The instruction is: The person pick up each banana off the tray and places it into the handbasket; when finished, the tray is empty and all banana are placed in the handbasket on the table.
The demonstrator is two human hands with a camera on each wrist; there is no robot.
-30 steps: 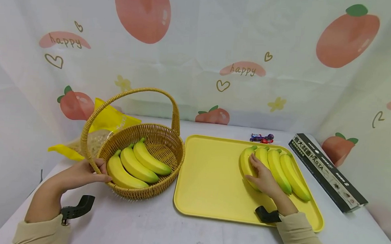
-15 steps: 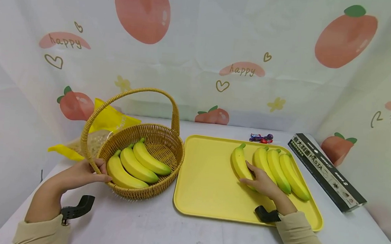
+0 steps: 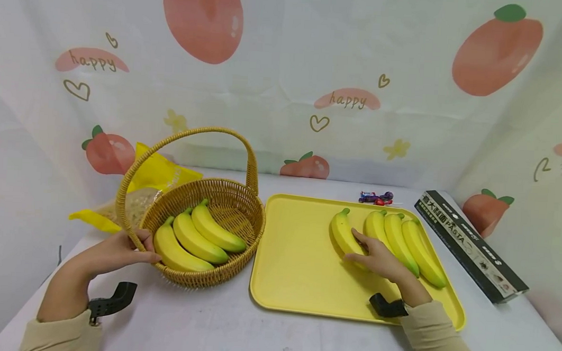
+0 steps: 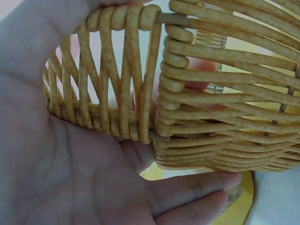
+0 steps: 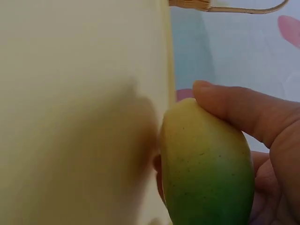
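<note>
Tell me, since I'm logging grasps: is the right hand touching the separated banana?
Touching: the right wrist view shows the right hand with thumb curled on the banana.

R hand (image 3: 377,257) grips banana (image 3: 345,233) on yellow tray (image 3: 300,272); L hand (image 3: 115,251) holds basket (image 3: 202,214) rim.

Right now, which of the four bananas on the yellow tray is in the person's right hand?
The leftmost banana. The right hand grips its lower end, and it lies apart from the other three bananas, which sit bunched together on the tray.

White table (image 3: 234,332) bears basket (image 3: 240,221), tray (image 3: 300,261), box (image 3: 470,246)
</note>
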